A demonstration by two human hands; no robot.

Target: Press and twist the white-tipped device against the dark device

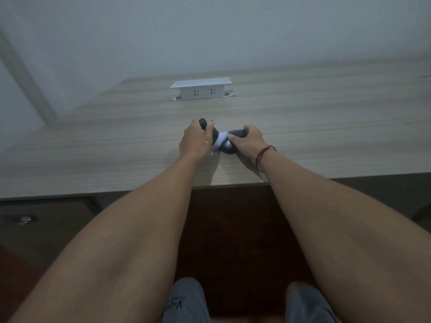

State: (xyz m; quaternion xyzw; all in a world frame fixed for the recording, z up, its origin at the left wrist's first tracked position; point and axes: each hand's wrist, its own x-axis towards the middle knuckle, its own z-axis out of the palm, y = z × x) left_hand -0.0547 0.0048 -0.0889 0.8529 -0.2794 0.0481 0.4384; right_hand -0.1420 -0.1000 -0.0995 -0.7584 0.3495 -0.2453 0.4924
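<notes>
Both hands meet over a black and white object (220, 138) on the wooden table (303, 127), a little in from its near edge. My left hand (194, 138) grips the object's left black part, whose rounded end sticks up above the fingers. My right hand (248, 139) grips the right black part, the thumb pressing near the white middle section. A red string bracelet (264, 155) circles my right wrist. What the object is stays unclear in the dim light.
A white pop-up socket box (201, 89) stands raised from the table farther back, centre. A pale wall rises behind. Below the table edge are a dark drawer front at left (46, 220), a dark floor, and my knees in grey shorts (186, 301).
</notes>
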